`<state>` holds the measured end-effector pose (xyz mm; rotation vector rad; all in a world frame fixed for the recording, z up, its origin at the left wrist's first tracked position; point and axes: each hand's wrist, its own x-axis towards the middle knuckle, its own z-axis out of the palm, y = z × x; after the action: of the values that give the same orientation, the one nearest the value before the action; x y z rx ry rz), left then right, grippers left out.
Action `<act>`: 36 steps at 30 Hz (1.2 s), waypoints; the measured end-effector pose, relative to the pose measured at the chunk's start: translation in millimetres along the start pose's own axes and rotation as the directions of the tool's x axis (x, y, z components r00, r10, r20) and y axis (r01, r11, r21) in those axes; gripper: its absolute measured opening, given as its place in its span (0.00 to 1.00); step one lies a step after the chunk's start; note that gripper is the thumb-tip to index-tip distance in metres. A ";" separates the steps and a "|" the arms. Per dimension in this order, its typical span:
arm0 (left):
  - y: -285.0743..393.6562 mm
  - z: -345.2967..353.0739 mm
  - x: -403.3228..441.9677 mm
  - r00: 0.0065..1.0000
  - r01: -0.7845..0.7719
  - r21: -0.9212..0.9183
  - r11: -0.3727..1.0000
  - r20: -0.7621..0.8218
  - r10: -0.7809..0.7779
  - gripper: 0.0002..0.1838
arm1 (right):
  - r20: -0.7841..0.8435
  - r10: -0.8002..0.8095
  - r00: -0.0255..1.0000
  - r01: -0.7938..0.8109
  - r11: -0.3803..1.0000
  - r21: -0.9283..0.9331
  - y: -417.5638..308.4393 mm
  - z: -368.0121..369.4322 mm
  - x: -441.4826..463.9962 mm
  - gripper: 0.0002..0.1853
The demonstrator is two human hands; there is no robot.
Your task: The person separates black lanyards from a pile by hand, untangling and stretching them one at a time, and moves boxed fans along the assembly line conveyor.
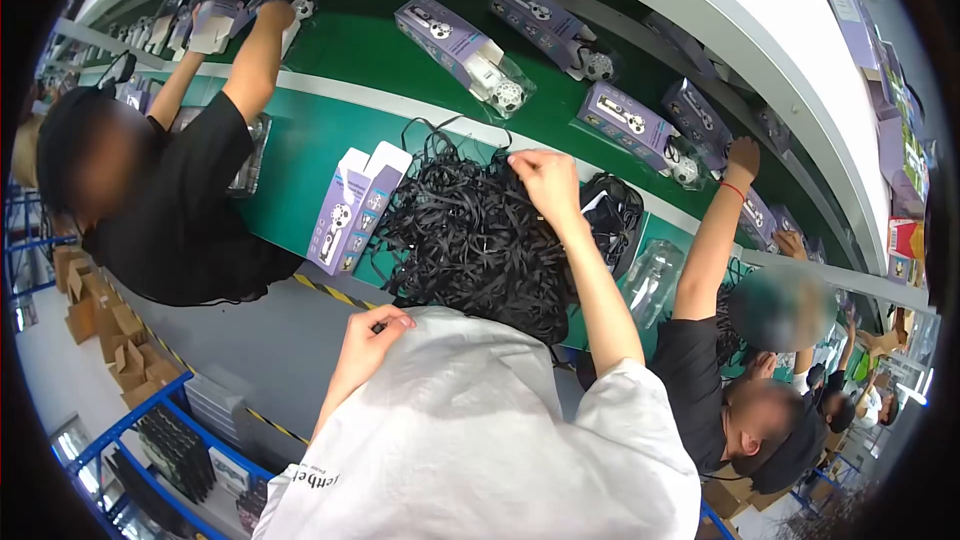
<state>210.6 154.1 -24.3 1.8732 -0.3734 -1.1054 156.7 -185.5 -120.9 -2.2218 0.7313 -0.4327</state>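
A large heap of black flat straps or cords lies on the green table in front of me. At its upper right edge is my right hand, fingers pinched on a black strap from the heap. My left hand is closed near my body, at the lower left of the heap; its fingertips touch the light grey shirt, and what they hold, if anything, cannot be made out. An open purple and white box stands left of the heap, its white flaps up.
Purple boxes with bagged white items lie on the green conveyor. Right of the heap are a black bag and clear plastic packaging. Co-workers in black sit on both sides, arms reaching to the conveyor.
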 end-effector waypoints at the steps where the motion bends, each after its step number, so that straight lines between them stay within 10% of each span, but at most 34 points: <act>1: 5.6 -0.4 0.2 1.000 -0.016 -0.003 1.000 0.001 0.016 0.07 | -0.025 -0.019 1.000 0.021 0.996 0.084 -13.1 -14.7 3.7 0.10; 6: 55.2 7.7 39.6 0.944 -0.325 0.055 0.944 -0.045 0.328 0.07 | -0.099 -0.147 0.984 0.167 0.953 0.252 -111.3 -122.5 12.2 0.12; 11: 201.7 57.3 65.9 0.753 -0.656 -0.015 0.755 0.067 0.655 0.33 | -0.170 -0.340 0.925 0.378 0.862 0.338 -206.0 -231.9 -11.3 0.11; 15: 245.8 101.4 68.6 0.700 -0.689 0.071 0.721 0.323 0.637 0.11 | -0.400 -0.417 0.816 0.557 0.751 0.354 -238.9 -282.4 -25.5 0.08; 19: 289.5 98.2 45.3 0.699 -0.700 0.191 0.688 0.380 0.605 0.14 | -0.755 -0.364 0.546 0.808 0.467 0.359 -249.1 -320.2 -44.2 0.07; 21: 299.5 95.9 45.1 0.503 -0.861 0.111 0.496 0.336 0.797 0.13 | -0.914 -0.200 0.353 0.906 0.316 0.281 -246.8 -323.3 -47.2 0.08; 23: 320.8 86.7 26.4 0.465 -0.884 0.128 0.450 0.346 0.815 0.12 | -0.867 0.164 0.471 0.753 0.438 0.491 -253.6 -336.7 -82.3 0.10; 28: 317.2 73.2 23.8 0.550 -0.835 0.357 0.418 0.529 0.647 0.19 | -0.425 -0.194 0.884 0.465 0.279 0.840 -155.7 -357.5 -120.0 0.11; 32: 306.2 68.3 33.5 0.547 -0.835 0.263 0.483 0.493 0.677 0.18 | -0.252 -0.037 0.967 0.217 0.634 0.742 -121.2 -337.2 -127.9 0.12; 36: 310.1 76.8 14.4 0.671 -0.723 0.108 0.682 0.343 0.657 0.17 | -0.011 0.016 1.000 -0.003 0.676 0.737 -102.6 -295.3 -128.0 0.11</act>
<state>210.0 -67.2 206.6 1.5215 -1.3272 -0.7888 -54.5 -210.8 141.5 -1.4339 0.4496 -0.6150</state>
